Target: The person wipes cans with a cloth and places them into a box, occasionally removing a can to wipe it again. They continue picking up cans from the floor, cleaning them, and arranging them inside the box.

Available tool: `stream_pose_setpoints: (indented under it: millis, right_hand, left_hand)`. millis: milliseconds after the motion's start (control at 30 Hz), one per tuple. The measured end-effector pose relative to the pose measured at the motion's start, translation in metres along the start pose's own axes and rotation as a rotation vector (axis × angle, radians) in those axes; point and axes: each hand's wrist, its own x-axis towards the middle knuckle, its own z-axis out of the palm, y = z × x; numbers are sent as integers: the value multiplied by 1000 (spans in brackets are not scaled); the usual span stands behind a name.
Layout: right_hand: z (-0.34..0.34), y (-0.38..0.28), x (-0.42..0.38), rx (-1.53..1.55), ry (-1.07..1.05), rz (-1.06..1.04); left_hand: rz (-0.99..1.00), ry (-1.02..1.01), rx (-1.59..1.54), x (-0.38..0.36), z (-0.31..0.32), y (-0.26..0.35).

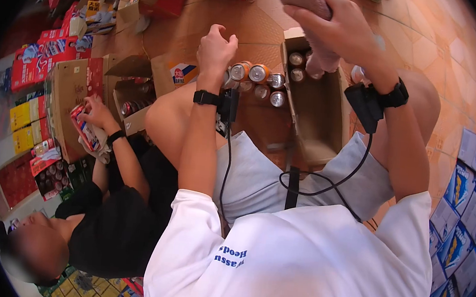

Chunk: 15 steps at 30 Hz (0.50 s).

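My right hand [339, 24] grips a pinkish-grey cloth [320, 58] that hangs down over the far end of an open cardboard box [317, 113]. A few drink cans [296, 60] stand inside that box at its far end. My left hand [216, 46] hovers with fingers curled and nothing in it, just above several orange-and-silver cans [258, 74] standing on the tiled floor beside the box. Both wrists wear black bands with cabled devices. My bare knees and grey shorts lie below the hands.
A person in black [112, 222] sits at my left, holding a red packet [84, 126] with a cloth over another open carton [134, 102] of cans. Red cartons [42, 58] and open boxes crowd the far left. Blue-and-white cartons [468, 197] are stacked at the right.
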Motion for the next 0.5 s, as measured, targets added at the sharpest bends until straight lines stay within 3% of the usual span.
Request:
stream_pose_setpoints:
  millis: [100,300,367,500]
  right_hand:
    - [2,1,1,-44,31,23]
    - [7,25,5,-76,58,-62]
    - [-2,-1,3,-59,28,103]
    - [4,31,8,53,-16,139]
  left_hand:
    - [9,42,-60,3,0,-12]
    - [9,-273,91,-1,18,-13]
    - [-9,-318,155,-9,30,-23]
    - [-53,-526,247,-11,63,-49]
